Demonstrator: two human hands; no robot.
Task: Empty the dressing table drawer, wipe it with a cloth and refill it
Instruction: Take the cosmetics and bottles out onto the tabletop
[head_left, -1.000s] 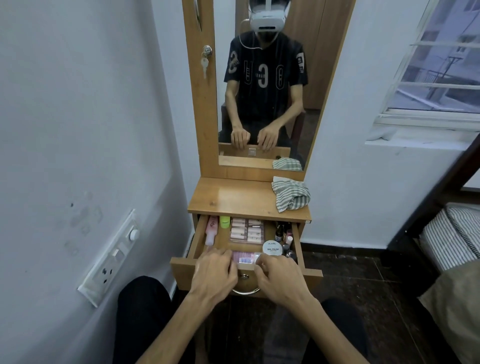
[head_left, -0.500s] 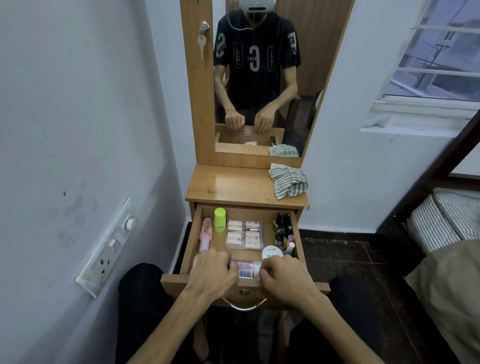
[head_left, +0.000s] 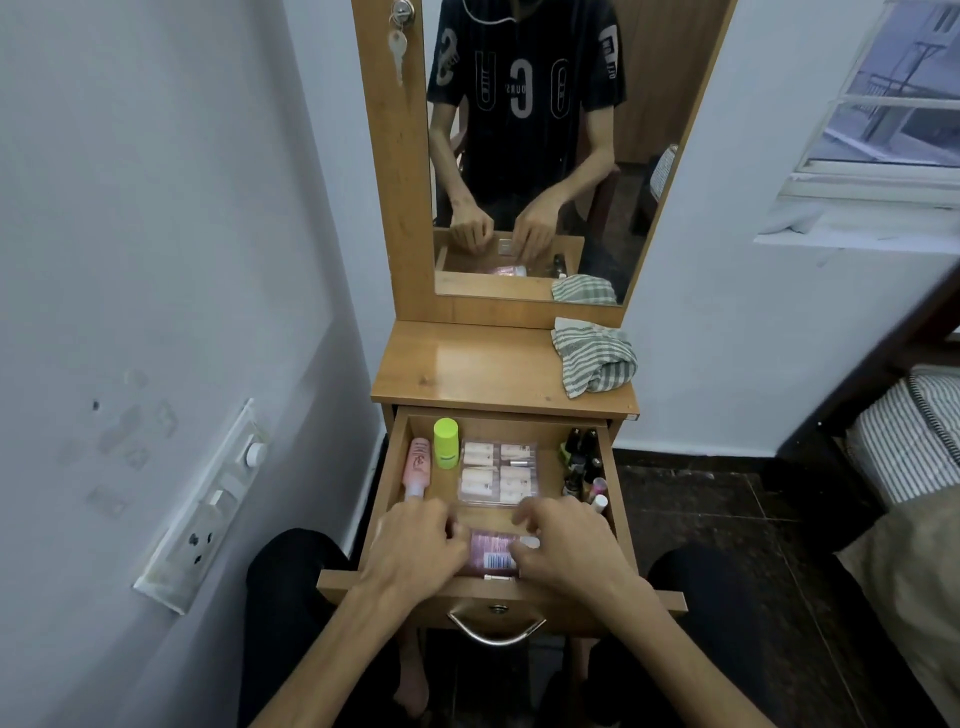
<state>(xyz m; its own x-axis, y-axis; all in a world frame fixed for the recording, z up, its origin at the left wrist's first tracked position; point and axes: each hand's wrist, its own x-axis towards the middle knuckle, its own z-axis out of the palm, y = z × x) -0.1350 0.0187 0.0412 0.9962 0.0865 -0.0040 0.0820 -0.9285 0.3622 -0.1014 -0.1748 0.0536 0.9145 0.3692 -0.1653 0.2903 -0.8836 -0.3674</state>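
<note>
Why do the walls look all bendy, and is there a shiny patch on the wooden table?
In the head view the wide-angle lens bows the straight edges, so the wall and window lean outward. Soft daylight leaves a pale sheen on the dressing table top. The left hand and right hand, over the open drawer, look slightly smeared by motion.

Home bedroom, we say. Landmark: narrow wooden dressing table (head_left: 483, 371) against white wall, tall mirror (head_left: 530, 145) above it, key (head_left: 397, 49) hanging in lock on mirror frame. Open drawer (head_left: 501, 587) below tabletop holds cosmetics: pink bottle (head_left: 417, 465), green-capped bottle (head_left: 445, 441), nail polish bottles (head_left: 582, 462). Striped cloth (head_left: 595, 361) on tabletop, right side. Right of table: window (head_left: 883, 104), striped mattress on dark bed frame (head_left: 914, 441). Left of table: wall switchboard (head_left: 208, 504). Dark tiled floor (head_left: 717, 519).
</note>
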